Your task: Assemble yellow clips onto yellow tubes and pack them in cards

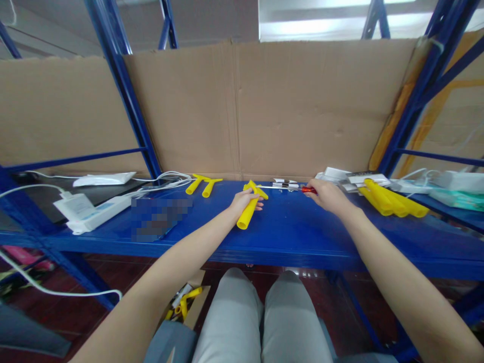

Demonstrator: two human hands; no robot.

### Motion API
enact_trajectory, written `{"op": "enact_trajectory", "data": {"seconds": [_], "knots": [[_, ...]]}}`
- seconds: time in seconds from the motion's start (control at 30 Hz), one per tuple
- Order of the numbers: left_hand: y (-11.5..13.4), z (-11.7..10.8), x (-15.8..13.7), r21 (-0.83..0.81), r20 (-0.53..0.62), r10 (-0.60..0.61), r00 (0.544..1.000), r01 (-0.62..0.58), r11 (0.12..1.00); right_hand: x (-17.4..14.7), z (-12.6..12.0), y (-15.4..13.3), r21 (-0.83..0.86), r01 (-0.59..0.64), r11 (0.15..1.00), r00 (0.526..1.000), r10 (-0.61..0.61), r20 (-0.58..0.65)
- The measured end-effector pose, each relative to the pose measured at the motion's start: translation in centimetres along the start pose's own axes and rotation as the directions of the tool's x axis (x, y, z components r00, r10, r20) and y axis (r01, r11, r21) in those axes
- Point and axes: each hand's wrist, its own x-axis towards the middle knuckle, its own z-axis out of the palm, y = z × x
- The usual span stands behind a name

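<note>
My left hand (239, 202) is closed around a yellow T-shaped handle (247, 214), its round end tilted toward me and its crosspiece pointing away. My right hand (330, 196) grips a screwdriver (309, 190) by its red handle. The thin shaft runs left, level with the blue shelf, and its tip meets the crosspiece; whether it sits in a screw is too small to tell. Small metal pieces and white-and-black packets (285, 184) lie behind the shaft. Farther left, two more yellow T-shaped handles (207, 187) rest on the shelf.
Several yellow tubes (393, 199) lie at right beside white boxes (335, 174). At left are a white power strip (100, 214), cables (174, 177) and a blurred flat item (159, 219). Cardboard (283, 106) backs the blue shelf (295, 237). Below stands a carton (200, 307) with yellow parts.
</note>
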Motion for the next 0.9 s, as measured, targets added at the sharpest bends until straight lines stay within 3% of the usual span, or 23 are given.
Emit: {"op": "enact_trajectory", "data": {"seconds": [0.27,0.6,0.9], "knots": [[0.0,-0.1,0.2,-0.045,0.012,-0.013,1.0,0.013,0.999,0.1,-0.3,-0.3,-0.097,0.089,0.991,0.995,-0.093,-0.028],[1.2,-0.6,-0.1,-0.044,0.157,-0.13,0.979,0.139,0.989,0.0,-0.3,0.3,-0.158,0.102,0.982,0.992,-0.112,-0.057],[0.8,-0.8,0.6,-0.022,0.121,-0.047,0.992,0.05,0.999,0.0,0.5,0.4,-0.02,0.058,0.998,0.997,-0.059,-0.046]]}}
